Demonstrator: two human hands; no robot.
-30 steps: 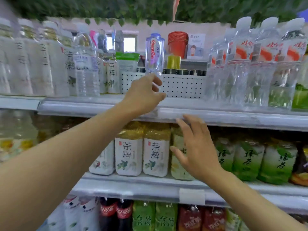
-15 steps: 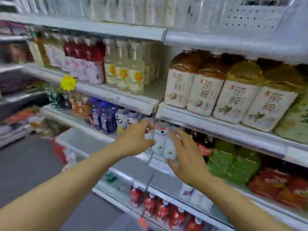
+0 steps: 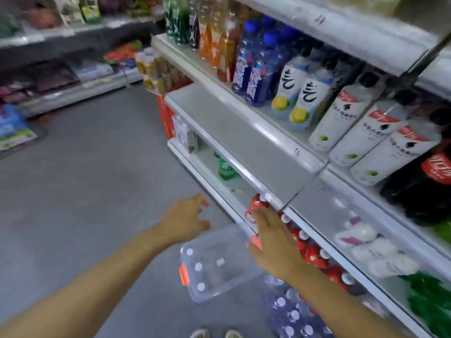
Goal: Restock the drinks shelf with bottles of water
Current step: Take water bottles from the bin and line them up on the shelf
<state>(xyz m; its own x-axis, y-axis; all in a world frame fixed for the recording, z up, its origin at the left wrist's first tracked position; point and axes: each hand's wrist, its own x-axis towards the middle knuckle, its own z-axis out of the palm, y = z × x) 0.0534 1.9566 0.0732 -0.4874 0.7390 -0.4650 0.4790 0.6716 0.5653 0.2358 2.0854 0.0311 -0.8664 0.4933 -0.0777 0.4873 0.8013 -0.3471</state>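
Hands (image 3: 185, 215) now above water bottles (image 3: 199, 267)

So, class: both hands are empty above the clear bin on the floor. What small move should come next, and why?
Probably lower the left hand into the clear bin and take a grip on one white-capped water bottle. Both it and the right hand are open and hold nothing, and bottles stand in the bin beneath them.
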